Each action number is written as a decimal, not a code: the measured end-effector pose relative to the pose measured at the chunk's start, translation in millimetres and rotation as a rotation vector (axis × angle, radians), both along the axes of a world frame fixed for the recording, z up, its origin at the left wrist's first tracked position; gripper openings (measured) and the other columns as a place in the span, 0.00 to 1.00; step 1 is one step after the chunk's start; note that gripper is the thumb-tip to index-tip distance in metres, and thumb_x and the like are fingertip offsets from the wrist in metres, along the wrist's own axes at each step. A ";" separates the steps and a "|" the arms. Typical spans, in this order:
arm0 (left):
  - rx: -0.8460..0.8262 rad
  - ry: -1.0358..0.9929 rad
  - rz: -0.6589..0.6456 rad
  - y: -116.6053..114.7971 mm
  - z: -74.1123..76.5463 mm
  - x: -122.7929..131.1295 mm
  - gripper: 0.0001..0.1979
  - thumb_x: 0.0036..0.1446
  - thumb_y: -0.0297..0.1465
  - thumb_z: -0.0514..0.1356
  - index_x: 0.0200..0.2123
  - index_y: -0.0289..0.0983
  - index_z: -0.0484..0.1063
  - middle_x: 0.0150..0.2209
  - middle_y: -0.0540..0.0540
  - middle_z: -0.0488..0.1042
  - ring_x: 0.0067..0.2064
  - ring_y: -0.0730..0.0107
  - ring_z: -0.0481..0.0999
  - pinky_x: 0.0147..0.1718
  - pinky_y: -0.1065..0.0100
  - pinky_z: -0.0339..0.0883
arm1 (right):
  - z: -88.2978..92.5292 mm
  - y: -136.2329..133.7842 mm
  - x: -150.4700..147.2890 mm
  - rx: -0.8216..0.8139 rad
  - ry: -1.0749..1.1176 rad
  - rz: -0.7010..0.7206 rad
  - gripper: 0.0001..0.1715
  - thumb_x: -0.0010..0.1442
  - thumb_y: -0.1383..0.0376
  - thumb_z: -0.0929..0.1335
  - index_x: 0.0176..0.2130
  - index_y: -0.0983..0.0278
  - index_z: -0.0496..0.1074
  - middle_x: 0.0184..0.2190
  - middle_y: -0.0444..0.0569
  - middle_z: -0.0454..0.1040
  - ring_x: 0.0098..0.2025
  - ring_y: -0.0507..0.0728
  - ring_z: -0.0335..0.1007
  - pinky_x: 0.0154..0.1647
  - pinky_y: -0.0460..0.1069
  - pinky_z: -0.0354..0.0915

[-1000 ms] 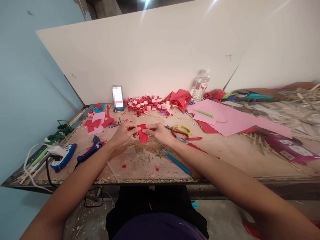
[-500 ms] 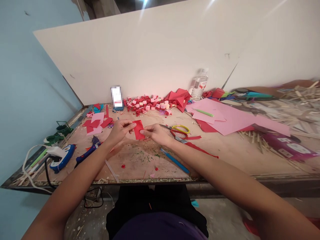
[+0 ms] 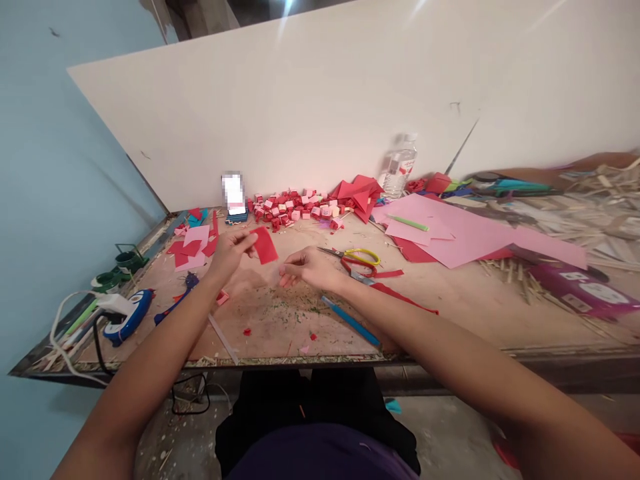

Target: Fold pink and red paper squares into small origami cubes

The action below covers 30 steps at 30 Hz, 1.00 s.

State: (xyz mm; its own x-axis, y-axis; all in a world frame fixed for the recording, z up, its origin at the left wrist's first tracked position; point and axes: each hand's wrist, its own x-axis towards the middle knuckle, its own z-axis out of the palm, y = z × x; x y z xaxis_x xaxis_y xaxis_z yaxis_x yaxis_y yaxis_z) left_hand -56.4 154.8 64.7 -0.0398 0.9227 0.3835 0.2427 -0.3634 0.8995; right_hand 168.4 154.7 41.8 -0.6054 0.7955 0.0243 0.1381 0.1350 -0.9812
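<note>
My left hand (image 3: 234, 255) pinches a small red paper rectangle (image 3: 265, 245) by its left edge, holding it above the table. To the right of the paper and apart from it is my right hand (image 3: 306, 268). Its fingers are curled, thumb close to forefinger; whether something tiny is between them is too blurred to see. Scissors (image 3: 361, 260) with yellow and red handles lie just beyond my right wrist. A blue pen-like tool (image 3: 351, 321) rests under my right forearm. By my left forearm lies a blue glue gun (image 3: 183, 293), partly hidden by it.
Small red and pink paper-covered blocks (image 3: 295, 208) are heaped at the back beside a propped phone (image 3: 234, 195). Pink sheets (image 3: 465, 233), a plastic bottle (image 3: 400, 167) and wooden sticks (image 3: 590, 217) occupy the right. A blue power strip (image 3: 129, 317) with cables sits at left.
My right hand has let go of the red paper. My left hand has moved it slightly left and up, and the paper is now tilted.
</note>
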 end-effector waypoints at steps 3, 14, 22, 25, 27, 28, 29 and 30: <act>0.016 -0.098 0.135 9.9 -0.6 -13.4 0.14 0.53 0.37 0.64 0.21 0.37 0.70 0.18 0.51 0.68 0.20 0.75 0.66 0.24 0.71 0.64 | -1.5 -0.8 1.0 0.033 -0.058 0.028 0.13 0.57 0.59 0.73 0.28 0.66 0.79 0.27 0.49 0.83 0.28 0.55 0.78 0.33 0.47 0.73; 0.176 0.399 -0.032 -9.2 -2.5 -1.5 0.19 0.62 0.38 0.60 0.19 0.37 0.69 0.19 0.51 0.69 0.22 0.75 0.65 0.26 0.71 0.59 | -1.2 5.6 0.8 0.099 0.023 -0.162 0.19 0.57 0.53 0.74 0.30 0.67 0.78 0.26 0.49 0.80 0.27 0.53 0.74 0.29 0.46 0.68; -0.048 0.357 -0.305 -12.0 -7.4 8.3 0.20 0.62 0.40 0.60 0.21 0.36 0.69 0.19 0.52 0.68 0.20 0.77 0.61 0.24 0.71 0.56 | -2.7 5.8 3.0 0.151 -0.021 -0.053 0.21 0.58 0.49 0.72 0.30 0.65 0.78 0.24 0.46 0.77 0.27 0.54 0.73 0.30 0.47 0.68; -0.065 0.366 -0.325 -13.1 -8.7 10.9 0.19 0.62 0.40 0.61 0.21 0.35 0.69 0.19 0.52 0.68 0.21 0.78 0.61 0.24 0.71 0.54 | -8.4 7.2 1.4 0.127 0.001 -0.061 0.21 0.58 0.50 0.72 0.28 0.65 0.77 0.23 0.46 0.77 0.27 0.54 0.74 0.30 0.47 0.69; -0.067 0.365 -0.333 -13.5 -8.2 11.3 0.19 0.61 0.39 0.61 0.21 0.35 0.69 0.19 0.52 0.68 0.21 0.78 0.60 0.25 0.71 0.54 | -10.5 8.3 1.1 0.122 -0.001 -0.089 0.20 0.57 0.51 0.71 0.28 0.65 0.77 0.23 0.46 0.77 0.27 0.54 0.73 0.30 0.47 0.68; -0.069 0.362 -0.340 -13.7 -7.8 11.2 0.19 0.61 0.40 0.61 0.21 0.35 0.70 0.20 0.52 0.68 0.21 0.78 0.60 0.25 0.71 0.55 | -10.7 8.8 1.2 0.117 -0.004 -0.098 0.20 0.57 0.51 0.72 0.27 0.65 0.77 0.23 0.46 0.77 0.27 0.54 0.73 0.30 0.47 0.68; -0.071 0.358 -0.347 -13.9 -7.4 10.9 0.19 0.61 0.40 0.61 0.22 0.35 0.70 0.20 0.51 0.69 0.22 0.78 0.61 0.25 0.72 0.55 | -10.5 9.1 1.4 0.111 -0.006 -0.101 0.19 0.57 0.52 0.72 0.28 0.66 0.77 0.23 0.46 0.77 0.26 0.54 0.72 0.30 0.47 0.68; -0.075 0.352 -0.352 -14.0 -7.1 10.7 0.19 0.61 0.40 0.61 0.22 0.35 0.71 0.20 0.51 0.69 0.22 0.78 0.61 0.25 0.72 0.55 | -10.0 9.3 1.7 0.105 -0.007 -0.098 0.19 0.56 0.52 0.72 0.28 0.66 0.78 0.23 0.46 0.77 0.26 0.54 0.72 0.30 0.47 0.69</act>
State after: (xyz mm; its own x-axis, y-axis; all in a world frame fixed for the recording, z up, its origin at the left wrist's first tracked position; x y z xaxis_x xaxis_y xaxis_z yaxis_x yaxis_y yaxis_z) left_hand -45.8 140.7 57.6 0.3989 0.8824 0.2497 0.4105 -0.4153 0.8118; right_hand 170.0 163.9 31.8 -0.5253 0.8442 0.1065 0.1626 0.2225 -0.9613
